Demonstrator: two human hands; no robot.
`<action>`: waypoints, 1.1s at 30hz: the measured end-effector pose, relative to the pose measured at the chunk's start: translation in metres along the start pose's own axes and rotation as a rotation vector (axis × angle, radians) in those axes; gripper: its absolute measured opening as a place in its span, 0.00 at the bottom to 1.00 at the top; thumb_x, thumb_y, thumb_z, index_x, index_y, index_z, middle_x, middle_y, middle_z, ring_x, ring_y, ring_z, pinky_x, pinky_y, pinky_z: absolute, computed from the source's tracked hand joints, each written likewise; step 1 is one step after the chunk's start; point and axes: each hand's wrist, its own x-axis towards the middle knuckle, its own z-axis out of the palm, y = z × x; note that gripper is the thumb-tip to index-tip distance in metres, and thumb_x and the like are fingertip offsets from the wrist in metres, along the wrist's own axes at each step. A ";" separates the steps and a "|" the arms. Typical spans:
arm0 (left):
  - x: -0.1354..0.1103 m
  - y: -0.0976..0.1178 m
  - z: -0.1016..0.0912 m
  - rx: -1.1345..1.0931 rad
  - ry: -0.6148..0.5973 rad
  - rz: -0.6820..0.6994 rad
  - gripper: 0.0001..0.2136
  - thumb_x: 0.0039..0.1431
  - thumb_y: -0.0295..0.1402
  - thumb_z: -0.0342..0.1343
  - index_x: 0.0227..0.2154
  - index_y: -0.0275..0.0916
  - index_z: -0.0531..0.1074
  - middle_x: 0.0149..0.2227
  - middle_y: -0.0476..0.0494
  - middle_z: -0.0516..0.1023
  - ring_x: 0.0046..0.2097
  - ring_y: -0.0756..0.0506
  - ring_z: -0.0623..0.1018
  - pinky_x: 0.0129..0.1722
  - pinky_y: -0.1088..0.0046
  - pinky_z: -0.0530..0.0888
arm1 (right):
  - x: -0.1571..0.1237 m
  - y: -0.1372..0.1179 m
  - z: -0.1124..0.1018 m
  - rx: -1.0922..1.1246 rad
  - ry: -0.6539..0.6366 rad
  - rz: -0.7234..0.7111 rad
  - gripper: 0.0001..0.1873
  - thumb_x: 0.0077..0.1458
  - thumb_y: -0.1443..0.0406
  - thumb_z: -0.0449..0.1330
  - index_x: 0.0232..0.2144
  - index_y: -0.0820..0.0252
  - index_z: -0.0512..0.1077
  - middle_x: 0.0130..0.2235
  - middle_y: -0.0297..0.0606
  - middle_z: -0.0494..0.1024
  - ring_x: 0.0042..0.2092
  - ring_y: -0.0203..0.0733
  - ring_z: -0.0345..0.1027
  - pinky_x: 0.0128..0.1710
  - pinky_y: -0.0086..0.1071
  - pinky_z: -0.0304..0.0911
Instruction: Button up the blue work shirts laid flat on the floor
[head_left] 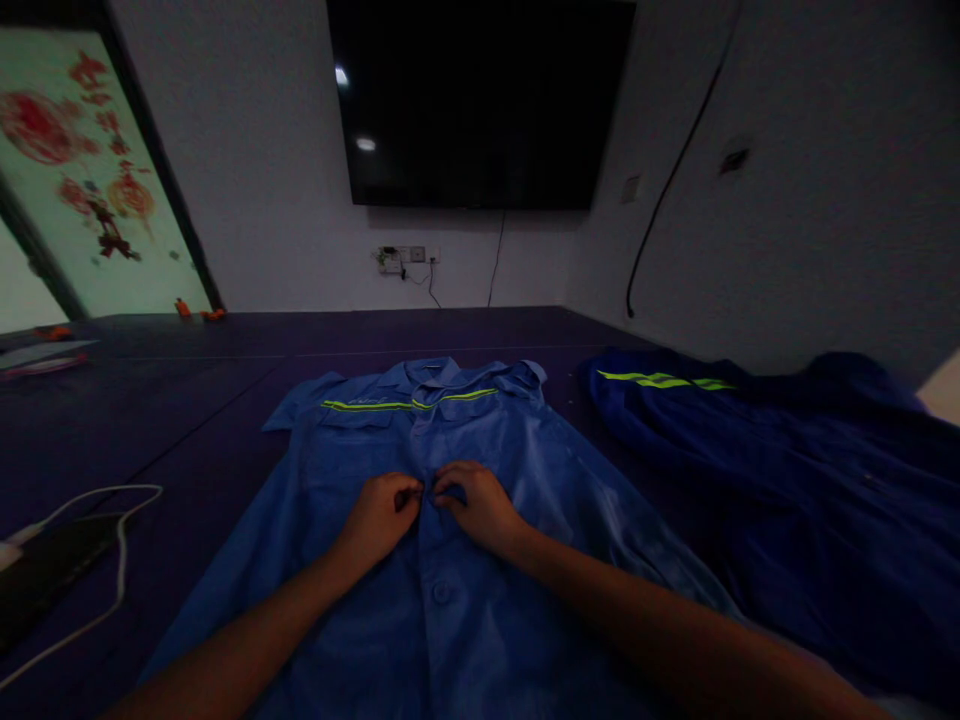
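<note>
A blue work shirt (pixel 360 580) with a yellow-green stripe across its chest lies spread out in front of me, collar pointing away. My left hand (pixel 384 505) pinches the left side of the front placket. From the other side, my right hand (pixel 474 498) pinches the same placket, its fingertips almost meeting the left ones. Whatever button or buttonhole is between the fingertips is hidden. Lower on the placket a blue button (pixel 441 593) shows.
On the right lies a darker blue garment (pixel 787 480) with yellow-green stripes. A white cable (pixel 121 560) and a dark flat object (pixel 64 565) are at the left on the purple surface (pixel 225 350). A large screen (pixel 480 100) hangs on the far wall.
</note>
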 end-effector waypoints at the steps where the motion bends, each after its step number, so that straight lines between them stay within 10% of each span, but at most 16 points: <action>1: 0.000 -0.001 0.000 0.002 -0.006 -0.004 0.10 0.47 0.26 0.47 0.26 0.35 0.74 0.23 0.47 0.74 0.26 0.50 0.69 0.26 0.77 0.63 | 0.000 0.000 0.000 0.001 -0.002 0.001 0.06 0.45 0.69 0.60 0.30 0.56 0.74 0.40 0.35 0.75 0.44 0.40 0.66 0.47 0.33 0.57; 33: -0.001 -0.005 0.002 -0.050 0.000 0.019 0.08 0.48 0.29 0.48 0.23 0.34 0.72 0.21 0.48 0.72 0.23 0.51 0.67 0.24 0.78 0.61 | 0.001 0.000 0.001 -0.046 -0.010 -0.026 0.04 0.50 0.69 0.58 0.30 0.57 0.72 0.38 0.35 0.75 0.43 0.40 0.66 0.45 0.33 0.56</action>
